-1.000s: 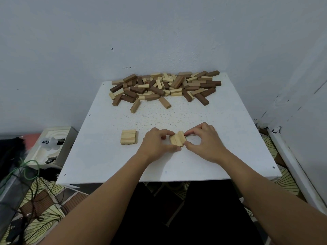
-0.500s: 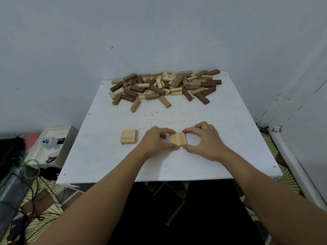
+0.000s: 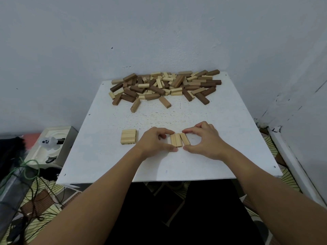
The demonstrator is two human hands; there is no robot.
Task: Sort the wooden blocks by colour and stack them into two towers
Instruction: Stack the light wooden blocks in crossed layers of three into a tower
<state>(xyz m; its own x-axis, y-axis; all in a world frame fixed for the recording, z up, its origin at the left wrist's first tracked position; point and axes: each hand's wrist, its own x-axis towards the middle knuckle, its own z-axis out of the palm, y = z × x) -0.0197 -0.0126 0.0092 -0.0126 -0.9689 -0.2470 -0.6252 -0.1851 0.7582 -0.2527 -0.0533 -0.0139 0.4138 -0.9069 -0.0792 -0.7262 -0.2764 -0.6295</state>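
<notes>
Three light wooden blocks lie side by side on the white table, pointing away from me. My left hand pinches their left side between thumb and forefinger. My right hand pinches the right block, which sits slightly askew from the other two. To the left rests a square layer of light blocks, untouched. A mixed pile of light and dark brown blocks covers the far end of the table.
The table stands against a pale wall in a corner. On the floor at left are a white box with a small ghost figure and green cables. A white ledge runs along the right.
The three light blocks turned from a slanted lie to pointing straight away from me. Both hands stayed around them, shifting a little with the turn.
</notes>
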